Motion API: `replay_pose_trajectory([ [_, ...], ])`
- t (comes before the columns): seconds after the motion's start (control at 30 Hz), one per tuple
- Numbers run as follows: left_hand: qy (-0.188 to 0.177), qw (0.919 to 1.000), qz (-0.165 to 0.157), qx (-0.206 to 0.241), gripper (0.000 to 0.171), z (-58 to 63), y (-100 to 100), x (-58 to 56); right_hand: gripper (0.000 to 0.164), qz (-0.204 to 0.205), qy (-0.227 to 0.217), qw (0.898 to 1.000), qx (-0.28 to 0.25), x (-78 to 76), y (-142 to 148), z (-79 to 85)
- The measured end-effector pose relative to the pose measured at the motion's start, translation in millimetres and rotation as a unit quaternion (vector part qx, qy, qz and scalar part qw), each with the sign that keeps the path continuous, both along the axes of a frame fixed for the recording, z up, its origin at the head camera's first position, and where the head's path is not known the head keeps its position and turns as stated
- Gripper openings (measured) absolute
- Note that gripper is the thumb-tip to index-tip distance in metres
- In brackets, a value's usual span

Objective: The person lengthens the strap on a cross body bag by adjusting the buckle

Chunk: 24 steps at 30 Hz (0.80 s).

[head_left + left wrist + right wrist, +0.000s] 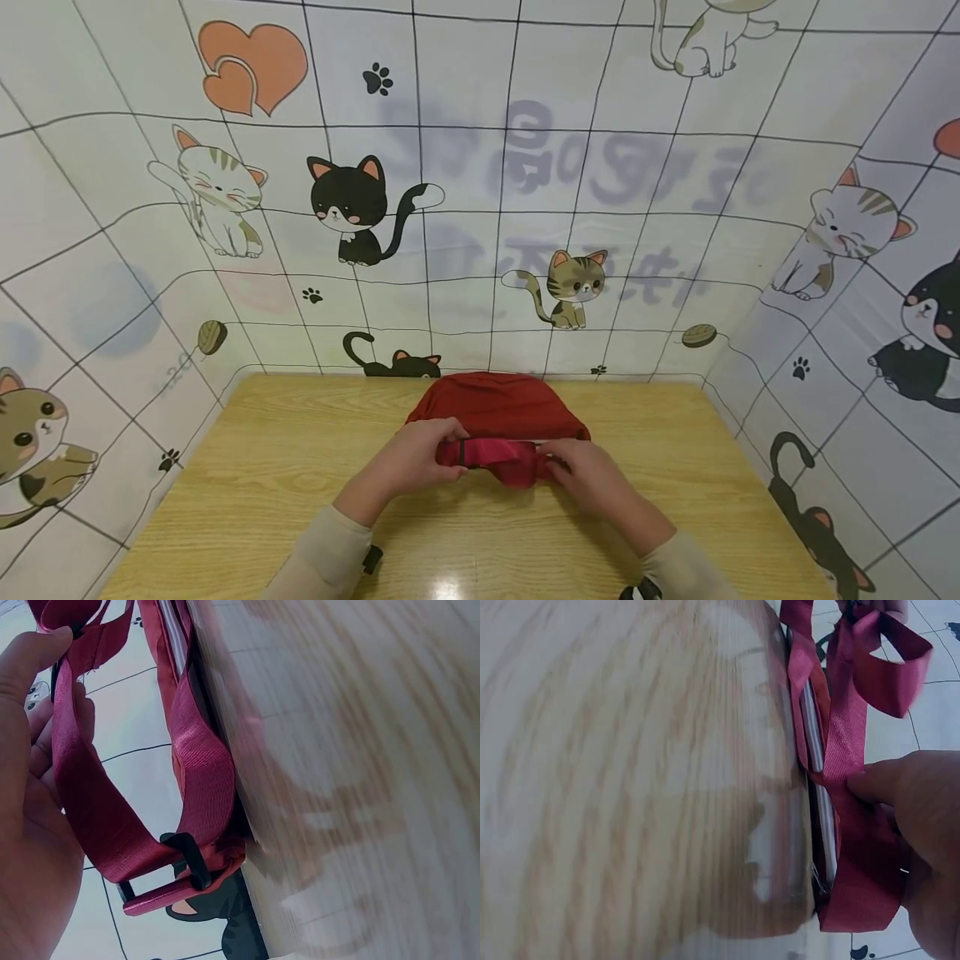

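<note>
A red waist bag lies at the back of the table, its webbing strap in front of it. My left hand pinches the strap beside a small black fitting. In the left wrist view, the strap hangs in a loop below that hand and passes through a black slider buckle. My right hand pinches the strap's other side between thumb and fingers. A loose strap loop sticks out between the hands. A pale zipper line runs along the bag's edge.
The wooden table has a glossy surface. Behind and at both sides stands a cloth wall printed with cats and grid lines, close to the bag's far edge. Dark straps show at both of the person's wrists.
</note>
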<state>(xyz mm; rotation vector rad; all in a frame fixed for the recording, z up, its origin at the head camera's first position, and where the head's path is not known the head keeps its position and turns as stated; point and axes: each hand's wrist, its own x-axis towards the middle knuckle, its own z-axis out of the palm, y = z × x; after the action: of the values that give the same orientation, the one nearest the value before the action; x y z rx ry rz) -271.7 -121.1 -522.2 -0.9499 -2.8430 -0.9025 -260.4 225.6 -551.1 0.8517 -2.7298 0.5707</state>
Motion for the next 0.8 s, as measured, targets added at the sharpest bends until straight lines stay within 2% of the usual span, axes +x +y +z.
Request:
replay_pose_trajectory([
  [0.1,0.002,1.0,-0.002,-0.004,0.037,0.4,-0.1,0.2,0.023,-0.013,0.022,0.999,0.026,1.2,5.4,2.6],
  [0.33,0.016,0.9998,0.0,-0.007,0.039,-0.3,-2.6,-0.6,0.022,-0.056,0.022,0.997,0.058,6.3,20.3,12.9],
  [0.5,0.025,0.9996,0.003,-0.011,0.04,-1.9,-5.2,-1.6,0.024,-0.082,0.026,0.994,0.072,6.0,29.8,14.1],
  [0.7,0.029,0.9995,0.0,-0.014,0.04,-2.6,-4.8,-3.1,0.016,-0.059,0.008,0.997,0.038,7.5,22.2,13.1],
  [0.8,0.027,0.9995,0.0,-0.014,0.04,-2.6,-4.0,-3.1,0.021,-0.042,-0.014,0.999,0.02,9.3,10.8,10.2],
])
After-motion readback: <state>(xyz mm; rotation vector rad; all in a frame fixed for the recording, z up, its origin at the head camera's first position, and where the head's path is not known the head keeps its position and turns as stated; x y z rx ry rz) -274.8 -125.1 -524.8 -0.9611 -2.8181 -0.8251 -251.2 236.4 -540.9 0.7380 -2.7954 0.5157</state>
